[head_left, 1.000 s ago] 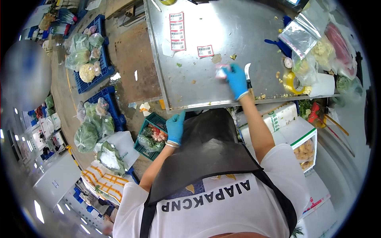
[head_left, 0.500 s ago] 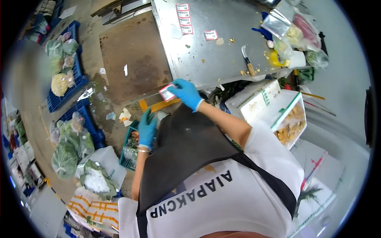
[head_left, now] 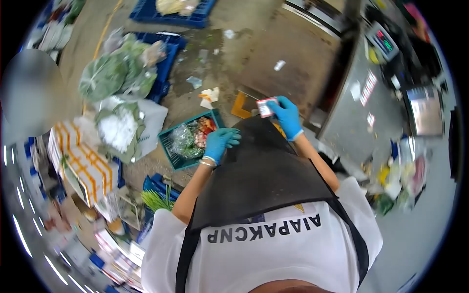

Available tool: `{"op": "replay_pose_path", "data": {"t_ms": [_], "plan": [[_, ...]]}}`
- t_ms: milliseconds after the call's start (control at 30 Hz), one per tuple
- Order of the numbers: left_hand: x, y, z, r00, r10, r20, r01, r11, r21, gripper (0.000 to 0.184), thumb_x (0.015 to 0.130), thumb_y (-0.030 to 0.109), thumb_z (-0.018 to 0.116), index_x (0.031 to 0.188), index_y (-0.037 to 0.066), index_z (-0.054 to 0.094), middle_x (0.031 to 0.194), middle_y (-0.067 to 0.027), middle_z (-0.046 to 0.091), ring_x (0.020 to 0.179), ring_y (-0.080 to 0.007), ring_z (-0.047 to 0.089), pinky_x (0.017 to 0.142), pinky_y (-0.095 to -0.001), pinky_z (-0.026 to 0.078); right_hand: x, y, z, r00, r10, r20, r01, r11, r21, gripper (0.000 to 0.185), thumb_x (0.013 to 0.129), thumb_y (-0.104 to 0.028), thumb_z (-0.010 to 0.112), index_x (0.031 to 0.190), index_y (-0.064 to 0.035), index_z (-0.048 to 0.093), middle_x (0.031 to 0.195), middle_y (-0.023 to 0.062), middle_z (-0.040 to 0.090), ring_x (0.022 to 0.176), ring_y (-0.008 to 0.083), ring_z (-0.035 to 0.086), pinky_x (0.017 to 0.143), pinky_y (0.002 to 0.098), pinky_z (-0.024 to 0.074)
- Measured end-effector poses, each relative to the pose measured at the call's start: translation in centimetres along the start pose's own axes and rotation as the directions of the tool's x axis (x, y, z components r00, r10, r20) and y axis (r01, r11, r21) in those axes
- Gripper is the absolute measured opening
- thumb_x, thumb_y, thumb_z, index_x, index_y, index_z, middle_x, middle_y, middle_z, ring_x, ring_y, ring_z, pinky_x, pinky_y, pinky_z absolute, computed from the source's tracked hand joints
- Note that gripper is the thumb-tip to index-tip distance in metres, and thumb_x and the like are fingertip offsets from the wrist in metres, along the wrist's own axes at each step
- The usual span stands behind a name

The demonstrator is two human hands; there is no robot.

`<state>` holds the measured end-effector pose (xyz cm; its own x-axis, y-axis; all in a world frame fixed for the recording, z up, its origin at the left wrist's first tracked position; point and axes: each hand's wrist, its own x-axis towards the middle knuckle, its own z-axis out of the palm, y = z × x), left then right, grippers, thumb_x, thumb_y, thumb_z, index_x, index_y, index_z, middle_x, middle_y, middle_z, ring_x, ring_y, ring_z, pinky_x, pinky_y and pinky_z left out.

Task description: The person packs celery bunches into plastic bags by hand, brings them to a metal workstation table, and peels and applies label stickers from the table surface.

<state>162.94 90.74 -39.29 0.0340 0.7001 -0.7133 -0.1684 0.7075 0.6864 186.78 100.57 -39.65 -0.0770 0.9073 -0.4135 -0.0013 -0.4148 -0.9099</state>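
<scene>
My right hand (head_left: 288, 117), in a blue glove, pinches a small white label with a red border (head_left: 266, 107) in front of the black apron (head_left: 273, 171). My left hand (head_left: 222, 145), also gloved in blue, holds nothing; its fingers are stretched out, pointing to the right. It hovers by the right side of a teal crate (head_left: 167, 152), partly in front of it. Inside the crate lie a clear plastic bag of greens (head_left: 183, 141) and reddish and pale pieces (head_left: 202, 130).
A metal table (head_left: 349, 117) at the right bears a strip of labels (head_left: 368, 88), a digital scale (head_left: 383, 42) and bagged produce. Blue pallets (head_left: 168, 73) with bagged vegetables (head_left: 110, 73) stand at the left. A brown board (head_left: 293, 53) lies ahead.
My view has swung left, so the teal crate and pallets appear further right and the metal table moved to the right edge. The label stays in my right hand; my left hand is now beside the crate.
</scene>
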Motion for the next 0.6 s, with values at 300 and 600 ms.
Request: {"op": "replay_pose_path", "data": {"t_ms": [300,600], "plan": [[2.1,4.8,-2.6,0.962,0.044,-0.271,-0.042,0.999,0.011,0.02,0.089,0.019,0.062,0.09,0.001,0.071,0.073,-0.0079,0.069,0.054,-0.0108,0.061,0.051,-0.0205,0.045,11.6,-4.0,6.6,0.988,0.088,0.129,-0.099,0.992,0.082,0.019,0.086,-0.021,0.066,0.091,-0.0025,0.064,0.071,-0.0005,0.058,0.057,0.0046,0.048,0.05,0.0215,0.0395],[4.2,9.3,-9.4,0.894,0.223,-0.389,-0.248,0.969,-0.013,0.024,0.091,0.007,0.054,0.111,0.0,0.064,0.095,-0.0067,0.07,0.073,-0.0092,0.064,0.06,-0.0193,0.045,19.1,-6.1,17.0,0.974,-0.021,0.226,0.027,0.999,-0.024,0.019,0.083,-0.02,0.07,0.088,-0.0012,0.065,0.072,-0.0005,0.06,0.061,0.0051,0.052,0.053,0.0225,0.0435]]}}
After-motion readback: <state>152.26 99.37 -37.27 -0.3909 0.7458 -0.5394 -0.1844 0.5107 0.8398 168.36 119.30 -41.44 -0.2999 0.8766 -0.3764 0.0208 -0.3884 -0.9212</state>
